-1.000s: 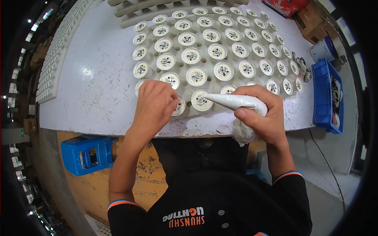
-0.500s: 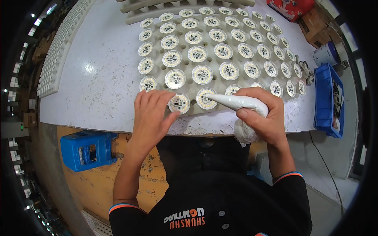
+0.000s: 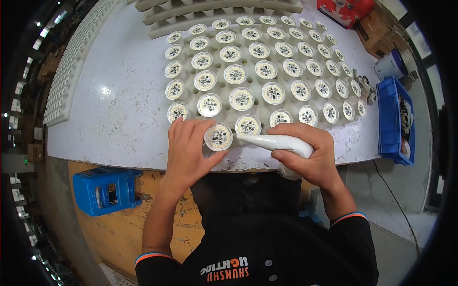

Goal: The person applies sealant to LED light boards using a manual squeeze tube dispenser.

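My left hand [image 3: 188, 148] has its thumb and fingers curled around the rim of an LED bulb [image 3: 218, 137] at the near left corner of the tray. The bulb's open top shows a round board with yellow LEDs and dark parts. My right hand [image 3: 310, 155] grips a cone-shaped squeeze bag [image 3: 279, 144] of white paste, its back end bunched below the palm. The bag's narrow tip points left, close beside the held bulb's right rim. Just behind the tip sits another LED bulb [image 3: 248, 126] in the pale foam tray [image 3: 193, 97].
Rows of similar bulbs fill the tray. Stacked foam trays [image 3: 214, 10] stand behind, and another foam tray [image 3: 71, 71] lies along the left edge. At right are a blue bin [image 3: 391, 126], a white tub [image 3: 389, 66] and a cardboard box [image 3: 379, 35]. A blue stool [image 3: 105, 190] stands below left.
My left fingers have closed around the corner bulb. The bag's tip has moved left and nearer me, from over the neighbouring bulb to beside the held one. The view has shifted slightly.
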{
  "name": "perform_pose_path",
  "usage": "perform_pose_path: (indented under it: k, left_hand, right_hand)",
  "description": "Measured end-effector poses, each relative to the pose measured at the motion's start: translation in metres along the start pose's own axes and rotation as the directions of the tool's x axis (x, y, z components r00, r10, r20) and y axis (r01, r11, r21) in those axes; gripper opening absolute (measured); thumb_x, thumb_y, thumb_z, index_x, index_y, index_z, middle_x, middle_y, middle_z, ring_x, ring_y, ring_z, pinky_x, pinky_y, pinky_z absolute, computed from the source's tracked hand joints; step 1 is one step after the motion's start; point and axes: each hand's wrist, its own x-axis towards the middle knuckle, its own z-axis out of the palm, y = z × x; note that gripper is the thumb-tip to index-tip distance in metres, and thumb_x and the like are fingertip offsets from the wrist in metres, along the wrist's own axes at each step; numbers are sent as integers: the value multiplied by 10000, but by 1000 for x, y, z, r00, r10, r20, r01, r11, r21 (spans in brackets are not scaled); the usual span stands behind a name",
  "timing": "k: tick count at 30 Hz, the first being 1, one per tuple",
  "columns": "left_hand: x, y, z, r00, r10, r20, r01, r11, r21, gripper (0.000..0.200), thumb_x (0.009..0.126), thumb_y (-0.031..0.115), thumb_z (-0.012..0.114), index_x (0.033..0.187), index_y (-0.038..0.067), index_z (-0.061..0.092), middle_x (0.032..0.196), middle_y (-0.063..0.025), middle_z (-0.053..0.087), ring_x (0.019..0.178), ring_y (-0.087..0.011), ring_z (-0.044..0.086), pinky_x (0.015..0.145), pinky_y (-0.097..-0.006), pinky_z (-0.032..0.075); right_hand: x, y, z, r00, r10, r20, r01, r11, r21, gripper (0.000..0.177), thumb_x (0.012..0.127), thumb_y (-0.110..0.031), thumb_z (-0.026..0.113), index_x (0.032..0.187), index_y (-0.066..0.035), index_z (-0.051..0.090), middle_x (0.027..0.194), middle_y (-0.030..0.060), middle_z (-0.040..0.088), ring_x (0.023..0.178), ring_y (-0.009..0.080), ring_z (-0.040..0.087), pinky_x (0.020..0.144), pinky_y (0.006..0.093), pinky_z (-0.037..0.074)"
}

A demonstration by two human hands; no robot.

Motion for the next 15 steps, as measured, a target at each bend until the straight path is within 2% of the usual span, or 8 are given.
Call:
perform_pose_path:
  k: [2,4,5,8,11,15]
  left_hand:
    - [1,11,-1,994,-28,-108,13,991,-134,639,643,130,844,1184,43,515,1135,-127,567,1109,-309,533,1023,-435,383]
    - [3,16,-1,978,-46,-202,-14,959,-284,617,646,90,831,1164,41,499,1165,-145,564,1115,-329,553,971,-414,442]
    - [-3,13,7,978,-117,-174,34,906,-422,634,646,51,826,1176,46,478,1179,-146,579,1090,-326,593,892,-390,497]
    - [-4,27,1,982,-120,-148,52,917,-396,651,632,61,843,1181,40,494,1143,-139,601,1041,-306,619,867,-376,507]
    - [-3,33,-5,984,-82,-161,35,960,-277,670,626,68,852,1200,37,509,1125,-133,615,1040,-295,620,858,-372,510]
    - [-2,32,-2,980,-31,-199,-18,971,-239,676,634,51,848,1223,34,516,1151,-139,609,1034,-299,621,854,-370,512]
  right_hand:
    - [-1,-3,0,999,-39,30,41,995,-91,318,750,-64,774,1058,-40,703,964,98,714,819,204,684,727,304,526]
    - [-1,-3,1,992,-108,63,114,987,-112,336,727,-45,792,1053,-47,713,901,78,709,763,175,667,674,287,505]
    - [0,-3,2,986,-145,82,155,980,-122,345,716,-36,801,1051,-51,717,869,67,706,736,160,659,647,278,495]
    - [-1,-3,7,966,-248,71,256,954,-155,357,708,-37,807,1052,-64,717,821,59,692,684,178,641,602,295,483]
    - [-3,-6,6,968,-231,102,246,952,-183,347,738,-70,791,1069,-62,688,809,84,652,696,250,641,601,353,491]
    - [-4,-3,8,964,-259,65,267,938,-222,367,702,-50,814,1054,-72,717,791,62,674,645,199,617,561,306,460]
